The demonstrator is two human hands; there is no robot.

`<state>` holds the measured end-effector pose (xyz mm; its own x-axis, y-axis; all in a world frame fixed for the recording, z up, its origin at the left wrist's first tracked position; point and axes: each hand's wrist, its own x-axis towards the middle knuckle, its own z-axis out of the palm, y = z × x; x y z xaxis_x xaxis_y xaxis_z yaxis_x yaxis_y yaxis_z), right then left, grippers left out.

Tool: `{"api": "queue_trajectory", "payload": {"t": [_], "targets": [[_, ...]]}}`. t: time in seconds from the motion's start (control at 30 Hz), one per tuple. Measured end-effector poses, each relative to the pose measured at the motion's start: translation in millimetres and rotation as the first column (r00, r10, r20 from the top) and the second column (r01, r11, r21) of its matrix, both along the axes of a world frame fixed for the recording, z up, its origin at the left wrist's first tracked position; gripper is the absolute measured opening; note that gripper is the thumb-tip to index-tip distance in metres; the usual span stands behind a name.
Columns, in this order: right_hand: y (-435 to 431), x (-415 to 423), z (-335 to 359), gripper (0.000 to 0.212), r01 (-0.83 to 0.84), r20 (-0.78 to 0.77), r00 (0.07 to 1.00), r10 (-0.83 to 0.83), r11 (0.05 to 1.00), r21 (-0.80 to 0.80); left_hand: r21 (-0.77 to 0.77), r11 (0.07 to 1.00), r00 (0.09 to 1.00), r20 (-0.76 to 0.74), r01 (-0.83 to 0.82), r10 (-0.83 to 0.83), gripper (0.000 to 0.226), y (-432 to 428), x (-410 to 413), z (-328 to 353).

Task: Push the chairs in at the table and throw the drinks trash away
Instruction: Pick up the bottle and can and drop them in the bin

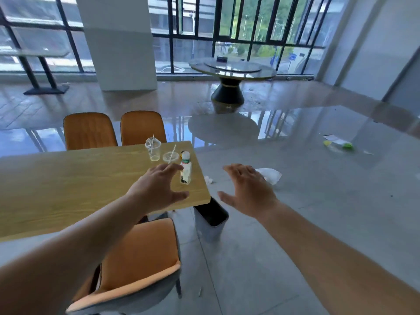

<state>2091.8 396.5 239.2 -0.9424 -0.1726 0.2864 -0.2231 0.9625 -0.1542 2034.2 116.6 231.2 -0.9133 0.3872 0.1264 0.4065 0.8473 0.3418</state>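
Note:
A wooden table (68, 185) fills the left. Near its right end stand a clear plastic cup with a straw (153, 149), a flat clear lid with a straw (170, 156) and a small white bottle (186, 168). My left hand (159, 189) hovers open over the table, just left of the bottle. My right hand (247, 189) is open in the air past the table's right edge. An orange chair (141, 260) stands at the near side, its seat partly under the table. Two orange chairs (89, 130) (142, 127) sit at the far side.
A grey trash bin (211, 220) stands on the floor by the table's right corner. Crumpled tissues (269, 175) and litter (338, 144) lie on the glossy floor. A round table (231, 69) stands by the windows, a white pillar (118, 42) at back left.

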Motion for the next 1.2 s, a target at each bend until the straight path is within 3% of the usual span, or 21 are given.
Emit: {"api": "queue_trajectory", "payload": {"t": [0.2, 0.5, 0.73, 0.87, 1.0, 1.2], "targets": [[109.0, -55.4, 43.2, 0.076, -0.075, -0.107, 0.992, 0.070, 0.996, -0.047, 0.070, 0.986, 0.983, -0.086, -0.154, 0.160, 0.081, 92.4, -43.3, 37.1], [209.9, -171.3, 32.6, 0.078, -0.184, -0.049, 0.982, 0.182, 0.982, -0.036, 0.068, 0.915, 0.917, -0.008, -0.397, 0.398, 0.083, 173.8, -93.7, 13.6], [189.7, -303.4, -10.5, 0.082, -0.330, 0.032, 0.943, 0.331, 0.944, -0.026, -0.029, 0.901, 0.901, -0.008, -0.434, 0.434, 0.085, 197.6, -184.0, -33.4], [167.7, -400.2, -43.2, 0.084, -0.419, 0.089, 0.906, 0.414, 0.907, 0.044, -0.024, 0.862, 0.860, 0.069, -0.506, 0.506, 0.085, 186.9, -267.3, -69.9], [149.6, -493.9, -63.3, 0.086, -0.480, 0.168, 0.870, 0.463, 0.874, 0.079, -0.011, 0.782, 0.767, 0.185, -0.624, 0.614, 0.088, 169.4, -341.6, -99.2], [107.8, -598.6, -83.4, 0.088, -0.629, 0.234, 0.761, 0.604, 0.776, 0.045, -0.144, 0.633, 0.574, 0.306, -0.761, 0.760, 0.100, 145.6, -399.5, -125.9]]}}
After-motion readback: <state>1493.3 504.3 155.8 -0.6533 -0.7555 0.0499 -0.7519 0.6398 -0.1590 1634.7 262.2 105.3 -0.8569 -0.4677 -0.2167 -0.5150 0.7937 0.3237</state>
